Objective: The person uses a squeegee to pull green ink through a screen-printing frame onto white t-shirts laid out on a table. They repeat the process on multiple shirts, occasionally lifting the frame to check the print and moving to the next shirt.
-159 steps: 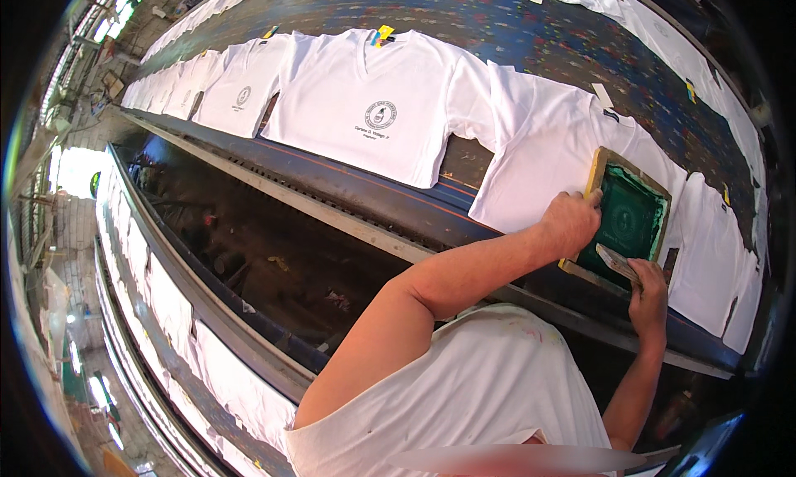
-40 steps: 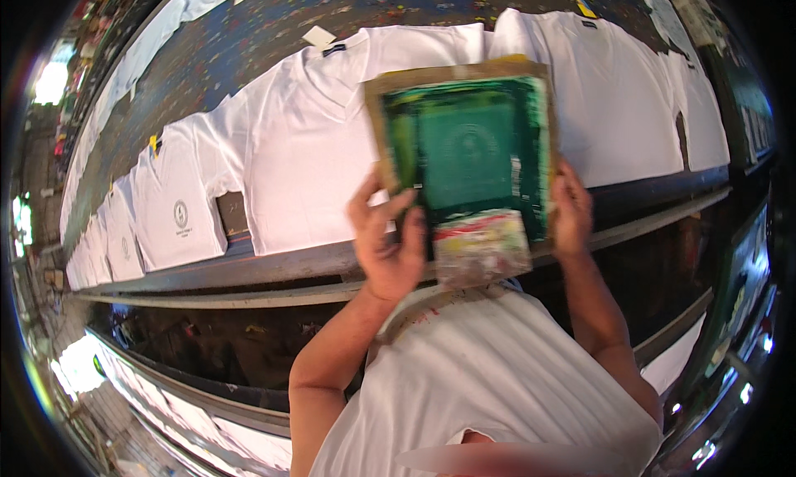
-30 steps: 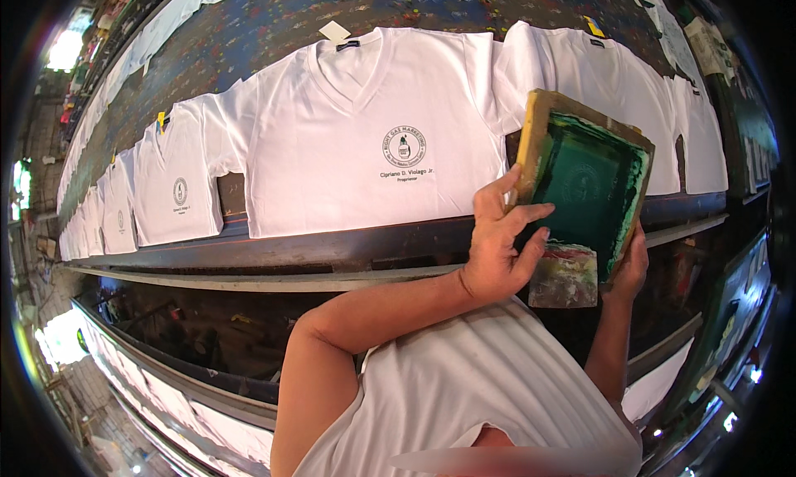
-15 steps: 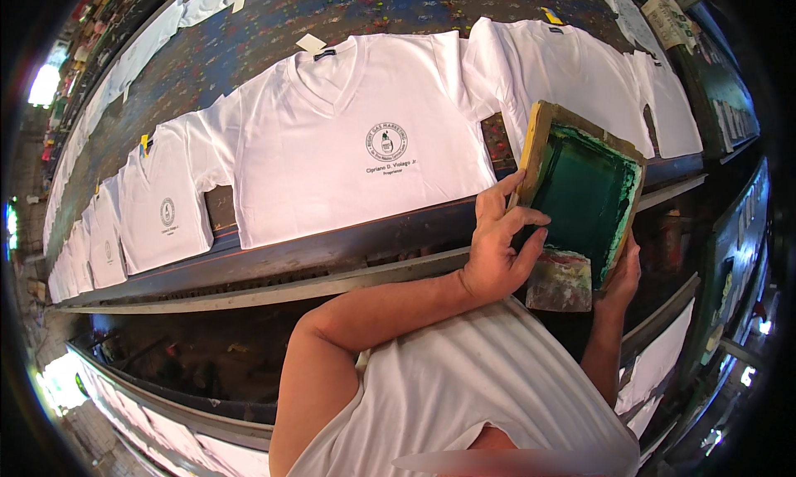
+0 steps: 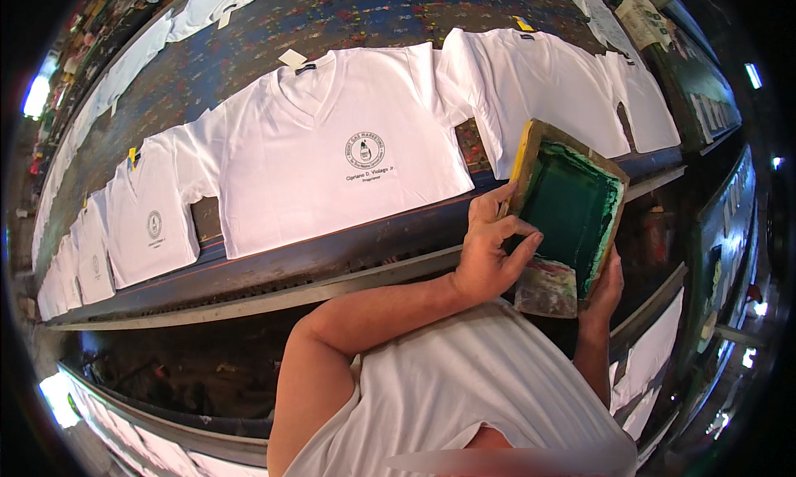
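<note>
White top (image 5: 489,386) nearest, below both hands, and just past it the screen (image 5: 572,212), a green-coated mesh in a wooden frame, held up in front of the body and tilted. It lies between the hands: right of the left hand (image 5: 493,249) and to the left of and beyond the right hand (image 5: 604,290). The right hand is closed around the frame's right edge near its lower end. The left hand is loosely curled, one finger on the yellow left edge, the thumb near another fingertip; whether those two pinch anything, I cannot tell. Just below that thumb, a stained squeegee (image 5: 547,290) sits at the screen's lower end, jutting toward the body.

This looks like the step between two prints, the screen off the cloth. A fresh print would call for lowering it square and flat onto a plain chest, then freeing a hand for the squeegee; ink could smear if the frame slid on landing.

Beyond the left hand runs the rail (image 5: 274,299), then the table (image 5: 356,25). On it, left of and beyond that hand, lies the printed shirt (image 5: 290,183), its dark round emblem crisp on the chest. Past the screen, beyond both hands, is the plain shirt (image 5: 539,83), with no emblem on the part that shows. Farther left of the left hand, smaller shirts (image 5: 156,216) carry the same kind of emblem.
</note>
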`<state>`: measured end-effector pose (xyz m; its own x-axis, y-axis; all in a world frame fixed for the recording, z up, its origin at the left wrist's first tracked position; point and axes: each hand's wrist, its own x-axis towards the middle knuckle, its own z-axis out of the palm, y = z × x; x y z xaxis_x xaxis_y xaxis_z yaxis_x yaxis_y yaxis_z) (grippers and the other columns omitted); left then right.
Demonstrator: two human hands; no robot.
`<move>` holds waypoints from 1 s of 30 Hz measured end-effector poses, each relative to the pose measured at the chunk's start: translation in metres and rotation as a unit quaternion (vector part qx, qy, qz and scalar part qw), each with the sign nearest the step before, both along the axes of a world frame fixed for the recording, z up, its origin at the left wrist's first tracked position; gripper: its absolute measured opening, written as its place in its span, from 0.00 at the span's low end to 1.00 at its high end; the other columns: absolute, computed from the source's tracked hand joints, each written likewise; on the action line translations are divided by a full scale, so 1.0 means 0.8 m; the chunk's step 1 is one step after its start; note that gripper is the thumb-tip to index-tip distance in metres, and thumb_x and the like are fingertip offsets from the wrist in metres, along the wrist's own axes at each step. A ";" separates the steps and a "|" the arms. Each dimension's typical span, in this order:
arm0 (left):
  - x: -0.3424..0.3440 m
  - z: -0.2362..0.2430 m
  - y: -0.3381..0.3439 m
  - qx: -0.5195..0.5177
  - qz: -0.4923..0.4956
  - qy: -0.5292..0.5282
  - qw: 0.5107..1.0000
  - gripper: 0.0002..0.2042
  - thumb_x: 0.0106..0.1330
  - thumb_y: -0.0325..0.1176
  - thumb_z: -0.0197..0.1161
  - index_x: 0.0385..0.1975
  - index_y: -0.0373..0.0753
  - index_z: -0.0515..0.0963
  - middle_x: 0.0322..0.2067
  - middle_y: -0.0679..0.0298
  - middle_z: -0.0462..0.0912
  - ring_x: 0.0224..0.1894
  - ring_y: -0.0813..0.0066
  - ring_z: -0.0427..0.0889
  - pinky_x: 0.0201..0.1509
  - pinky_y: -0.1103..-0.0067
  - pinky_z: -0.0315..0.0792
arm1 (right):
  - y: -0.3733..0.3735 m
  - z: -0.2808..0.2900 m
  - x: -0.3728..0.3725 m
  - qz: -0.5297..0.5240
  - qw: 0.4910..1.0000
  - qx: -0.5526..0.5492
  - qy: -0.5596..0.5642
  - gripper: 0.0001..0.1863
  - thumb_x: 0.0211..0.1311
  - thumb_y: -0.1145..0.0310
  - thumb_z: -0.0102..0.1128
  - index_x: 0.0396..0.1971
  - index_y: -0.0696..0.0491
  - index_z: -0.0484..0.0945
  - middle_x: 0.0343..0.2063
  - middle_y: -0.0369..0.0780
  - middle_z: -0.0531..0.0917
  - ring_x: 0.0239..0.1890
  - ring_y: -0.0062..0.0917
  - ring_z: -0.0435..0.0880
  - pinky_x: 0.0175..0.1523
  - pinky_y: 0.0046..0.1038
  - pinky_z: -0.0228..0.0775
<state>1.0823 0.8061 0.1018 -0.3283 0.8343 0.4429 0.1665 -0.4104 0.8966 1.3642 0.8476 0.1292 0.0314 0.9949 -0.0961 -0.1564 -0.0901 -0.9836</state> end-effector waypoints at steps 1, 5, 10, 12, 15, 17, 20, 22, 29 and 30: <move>0.004 0.001 0.005 0.000 0.002 -0.002 1.000 0.06 0.69 0.27 0.81 0.41 0.39 0.91 0.75 0.36 0.73 0.75 0.45 0.72 0.81 0.59 0.63 | 0.006 -0.003 0.005 0.012 1.000 0.004 0.029 0.38 0.92 0.47 0.44 0.82 0.65 0.67 0.73 0.49 0.80 0.71 0.36 0.84 0.78 0.41 0.74; 0.026 0.005 0.041 0.002 0.011 0.001 1.000 0.06 0.68 0.24 0.79 0.43 0.38 0.91 0.75 0.36 0.72 0.75 0.44 0.72 0.80 0.59 0.63 | 0.048 -0.012 0.034 0.004 0.999 -0.003 0.034 0.37 0.93 0.48 0.42 0.82 0.65 0.67 0.73 0.49 0.80 0.71 0.37 0.84 0.78 0.41 0.73; 0.085 0.001 0.117 0.000 0.027 0.023 0.999 0.08 0.68 0.24 0.78 0.44 0.39 0.91 0.76 0.35 0.72 0.75 0.42 0.71 0.79 0.60 0.63 | 0.137 -0.022 0.094 0.031 0.998 -0.003 0.047 0.35 0.94 0.50 0.37 0.82 0.63 0.67 0.73 0.49 0.80 0.72 0.38 0.83 0.78 0.43 0.74; 0.120 -0.005 0.156 0.004 0.035 0.012 0.999 0.08 0.67 0.23 0.78 0.44 0.40 0.91 0.75 0.35 0.72 0.76 0.41 0.71 0.79 0.59 0.63 | 0.185 -0.031 0.131 0.063 0.994 -0.005 0.094 0.35 0.94 0.51 0.38 0.82 0.63 0.67 0.73 0.49 0.80 0.71 0.38 0.83 0.78 0.43 0.74; 0.188 -0.013 0.226 0.004 0.056 0.010 0.998 0.08 0.67 0.23 0.77 0.44 0.40 0.91 0.75 0.35 0.73 0.76 0.41 0.72 0.79 0.59 0.64 | 0.268 -0.048 0.195 0.065 0.997 -0.012 0.039 0.34 0.94 0.50 0.40 0.81 0.63 0.69 0.74 0.48 0.80 0.70 0.37 0.84 0.77 0.43 0.74; 0.232 -0.016 0.268 0.005 0.060 0.013 0.998 0.08 0.67 0.22 0.77 0.43 0.40 0.91 0.75 0.36 0.73 0.76 0.41 0.72 0.79 0.59 0.64 | 0.307 -0.049 0.247 0.065 0.998 0.001 0.004 0.35 0.94 0.49 0.43 0.80 0.63 0.71 0.73 0.49 0.80 0.71 0.37 0.83 0.78 0.42 0.73; 0.295 -0.012 0.316 -0.012 0.046 0.009 0.999 0.08 0.68 0.22 0.77 0.44 0.41 0.91 0.75 0.38 0.73 0.76 0.43 0.72 0.80 0.59 0.64 | 0.351 -0.041 0.316 0.046 0.998 -0.015 0.039 0.36 0.93 0.48 0.45 0.81 0.64 0.70 0.73 0.49 0.81 0.72 0.38 0.82 0.79 0.43 0.72; 0.333 -0.008 0.344 -0.014 0.029 0.004 0.999 0.09 0.68 0.22 0.77 0.45 0.41 0.91 0.76 0.38 0.72 0.76 0.44 0.72 0.80 0.59 0.64 | 0.372 -0.038 0.351 0.024 0.999 -0.006 0.032 0.36 0.93 0.48 0.46 0.81 0.65 0.69 0.74 0.49 0.80 0.73 0.38 0.81 0.80 0.43 0.71; 0.391 -0.004 0.392 -0.034 -0.003 0.026 0.999 0.13 0.68 0.18 0.75 0.48 0.42 0.91 0.78 0.39 0.69 0.77 0.44 0.72 0.81 0.59 0.65 | 0.404 -0.044 0.409 0.002 1.000 0.010 0.026 0.33 0.94 0.52 0.46 0.80 0.64 0.71 0.73 0.49 0.81 0.71 0.36 0.83 0.78 0.42 0.73; 0.392 -0.005 0.394 -0.041 0.002 0.027 0.999 0.15 0.67 0.16 0.74 0.49 0.41 0.91 0.78 0.40 0.70 0.77 0.44 0.72 0.80 0.59 0.66 | 0.408 -0.043 0.411 0.004 0.998 -0.001 0.057 0.32 0.94 0.53 0.46 0.80 0.64 0.72 0.72 0.49 0.82 0.71 0.36 0.84 0.78 0.42 0.73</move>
